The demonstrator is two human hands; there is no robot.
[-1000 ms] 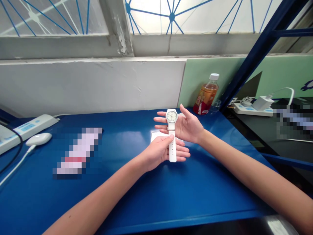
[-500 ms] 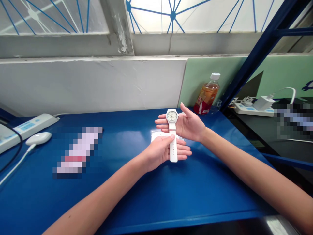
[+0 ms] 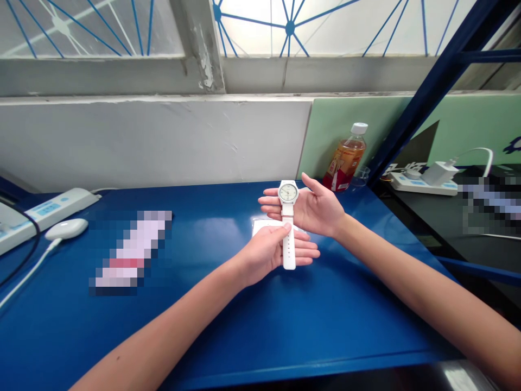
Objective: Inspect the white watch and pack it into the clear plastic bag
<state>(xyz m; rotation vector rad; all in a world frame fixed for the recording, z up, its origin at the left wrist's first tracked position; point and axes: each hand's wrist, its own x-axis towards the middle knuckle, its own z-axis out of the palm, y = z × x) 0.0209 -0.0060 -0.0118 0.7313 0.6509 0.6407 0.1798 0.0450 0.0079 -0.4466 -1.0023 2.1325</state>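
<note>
A white wristwatch (image 3: 288,193) with a round pale dial lies stretched out across both hands, its face turned up. My left hand (image 3: 271,251) grips the lower strap, thumb pressed on top and the other fingers stretched out underneath. Higher up, my right hand (image 3: 315,207) is open, palm up, with its fingers extended behind the watch case and upper strap. A flat white item (image 3: 260,223) shows on the table behind my left hand; most of it is hidden, so its kind is unclear.
On the blue table (image 3: 195,326), a blurred-out flat object (image 3: 132,250), a white oval device on a cable (image 3: 67,229) and a power strip (image 3: 61,209) are at the left. A drink bottle (image 3: 345,160) stands at the back right, beside a blue metal post (image 3: 423,89).
Hands and watch hold nearly the same pose. The whole view has shifted by a few pixels.
</note>
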